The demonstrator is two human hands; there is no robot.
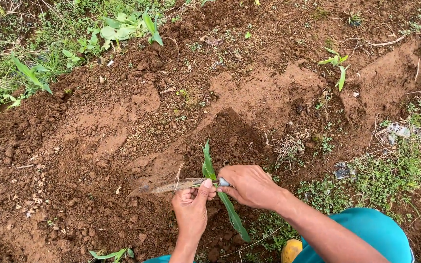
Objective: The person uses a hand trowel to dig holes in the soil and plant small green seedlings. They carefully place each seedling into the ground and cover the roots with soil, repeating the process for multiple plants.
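My right hand (pixel 251 186) grips the handle of a soil-caked knife (pixel 171 186) whose blade points left, lying low over the red-brown dug soil (pixel 123 141). My left hand (pixel 191 207) pinches the base of a small green seedling (pixel 209 168) right against the blade, thumb on top. One long leaf (pixel 234 219) of the seedling hangs down between my hands. The seedling's upper leaf stands upright above the blade.
Another small seedling (pixel 336 63) grows at the upper right of the dug patch. Weeds and grass (pixel 49 44) border the upper left and low green weeds (pixel 391 170) the right. A dry root clump (pixel 288 143) lies right of centre. A yellow boot tip (pixel 291 249) shows at the bottom.
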